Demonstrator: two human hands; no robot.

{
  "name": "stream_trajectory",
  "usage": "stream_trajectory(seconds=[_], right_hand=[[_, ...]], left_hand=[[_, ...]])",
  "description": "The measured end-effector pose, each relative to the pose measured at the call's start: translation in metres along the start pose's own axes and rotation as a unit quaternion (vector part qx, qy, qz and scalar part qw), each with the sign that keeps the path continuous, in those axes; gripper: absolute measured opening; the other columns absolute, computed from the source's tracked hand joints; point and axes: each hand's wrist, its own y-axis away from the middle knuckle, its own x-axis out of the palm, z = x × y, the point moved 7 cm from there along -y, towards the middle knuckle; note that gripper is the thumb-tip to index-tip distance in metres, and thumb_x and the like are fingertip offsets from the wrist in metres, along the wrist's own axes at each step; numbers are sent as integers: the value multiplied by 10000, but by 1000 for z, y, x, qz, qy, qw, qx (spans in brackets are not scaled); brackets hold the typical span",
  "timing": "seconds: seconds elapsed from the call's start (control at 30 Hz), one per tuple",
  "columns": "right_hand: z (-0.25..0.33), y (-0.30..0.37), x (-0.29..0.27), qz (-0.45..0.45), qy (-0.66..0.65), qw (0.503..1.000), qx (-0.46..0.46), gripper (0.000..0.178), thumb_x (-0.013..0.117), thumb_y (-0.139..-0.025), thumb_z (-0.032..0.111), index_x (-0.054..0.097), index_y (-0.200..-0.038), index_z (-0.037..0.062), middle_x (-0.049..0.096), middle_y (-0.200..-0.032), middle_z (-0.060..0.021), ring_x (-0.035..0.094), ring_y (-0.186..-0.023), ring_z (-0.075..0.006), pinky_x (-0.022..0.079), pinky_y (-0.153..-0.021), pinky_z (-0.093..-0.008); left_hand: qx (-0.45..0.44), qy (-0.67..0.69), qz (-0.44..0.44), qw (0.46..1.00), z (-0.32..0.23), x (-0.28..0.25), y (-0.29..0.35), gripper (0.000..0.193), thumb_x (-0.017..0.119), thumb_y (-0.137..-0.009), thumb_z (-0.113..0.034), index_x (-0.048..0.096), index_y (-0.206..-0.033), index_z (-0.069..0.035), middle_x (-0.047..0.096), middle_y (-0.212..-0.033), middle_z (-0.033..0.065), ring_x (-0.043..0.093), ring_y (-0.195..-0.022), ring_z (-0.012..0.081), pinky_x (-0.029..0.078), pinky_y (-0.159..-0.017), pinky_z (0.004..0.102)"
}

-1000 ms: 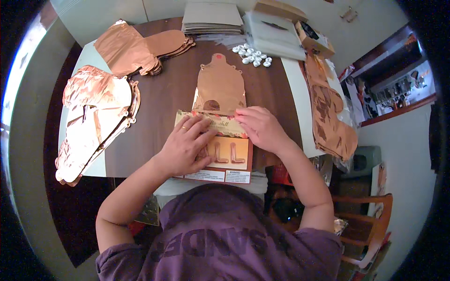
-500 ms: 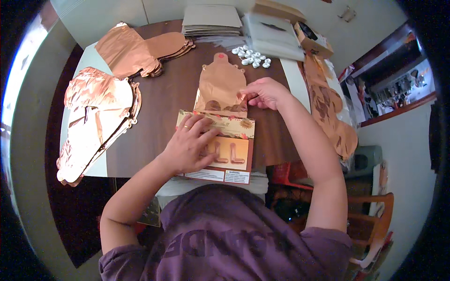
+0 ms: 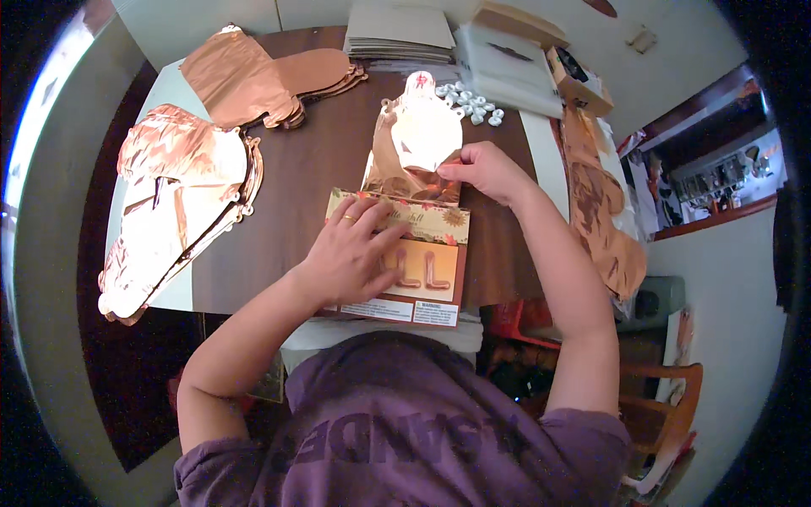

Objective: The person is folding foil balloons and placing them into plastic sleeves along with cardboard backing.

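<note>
Copper foil, right hand pinching, carton holding black item

The foil sheet is shiny copper, pretty much blown out to white where the light hits, with a red mark up top; the card has a cream band edged in a reddish leaf pattern, then a golden-orange panel with pinkish letters, red-brown border, white blocks along the bottom; shirt's a dusty purple with darker lettering; table is dark brown, paler at the sides; foil pile is copper too; little pieces plain white; ring's gold
</note>
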Motion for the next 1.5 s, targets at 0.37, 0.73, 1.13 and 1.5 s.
stream_trajectory(seconds=[0.37,0.73,1.13,1.5], right_hand=[[10,9,8,10,-1,998,-67,206,715,-872,148,703,-995,-17,707,-934,-57,618,-811,-92,501,-747,-265],[33,88,60,-110,390,796,-450,239,638,-845,155,692,-1050,44,684,-1109,-142,637,-1075,-292,517,-911,-410],[18,101,67,-107,384,813,-425,401,607,-755,-17,640,-1154,-11,614,-1236,-160,564,-1208,-315,473,-1041,-392],[27,95,56,-29,186,948,-257,488,596,-904,269,549,-1258,-63,544,-1330,-246,488,-1283,-376,358,-1109,-431]], left_hand=[[-4,-9,19,1000,6,4,-3,614,635,-812,-424,536,-1329,-108,455,-1365,189,383,-1296,416,275,-1114,542],[-3,-30,39,999,15,16,4,665,657,-755,-445,535,-1326,-126,486,-1349,163,405,-1302,372,226,-1157,501],[-234,237,-91,938,82,-30,17,451,627,-766,-195,593,-1188,-40,561,-1246,177,479,-1235,363,325,-1087,478],[106,-35,129,985,7,19,-2,930,424,-888,-673,281,-1485,26,270,-1548,235,221,-1455,381,134,-1181,517]])
